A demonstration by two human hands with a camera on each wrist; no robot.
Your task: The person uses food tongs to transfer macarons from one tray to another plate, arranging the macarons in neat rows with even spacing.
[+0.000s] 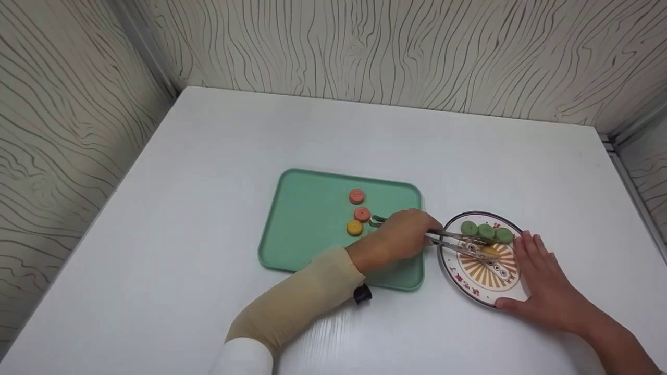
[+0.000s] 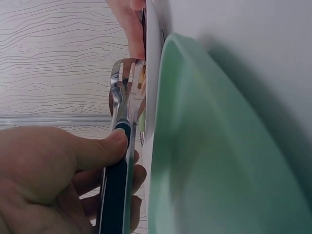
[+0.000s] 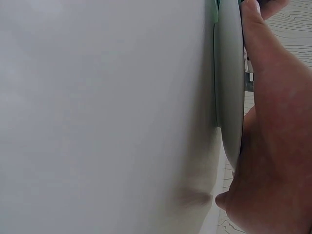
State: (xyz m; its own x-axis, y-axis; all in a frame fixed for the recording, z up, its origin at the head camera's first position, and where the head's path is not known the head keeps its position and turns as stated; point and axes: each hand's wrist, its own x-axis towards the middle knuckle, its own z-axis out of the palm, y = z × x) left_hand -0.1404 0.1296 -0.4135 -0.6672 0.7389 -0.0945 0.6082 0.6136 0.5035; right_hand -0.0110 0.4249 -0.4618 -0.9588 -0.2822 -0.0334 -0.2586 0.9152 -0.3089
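My left hand (image 1: 404, 234) grips metal tongs (image 2: 114, 187) with dark green handles, thumb along one arm in the left wrist view. The tongs reach from over the tray to the plate (image 1: 487, 299), their tips around a yellow round piece (image 1: 490, 252) on its striped picture. Three green round pieces (image 1: 486, 231) sit in a row by the plate's far rim. With fingers spread, my right hand (image 1: 547, 286) rests on the plate's right rim; in the right wrist view the plate (image 3: 229, 73) shows edge-on beside it.
Left of the plate lies a green tray (image 1: 307, 219) with a raised rim. On it are two pink round pieces (image 1: 357, 196) and a yellow piece (image 1: 354, 227). The white table (image 1: 182, 208) meets wood-patterned walls at its back and left.
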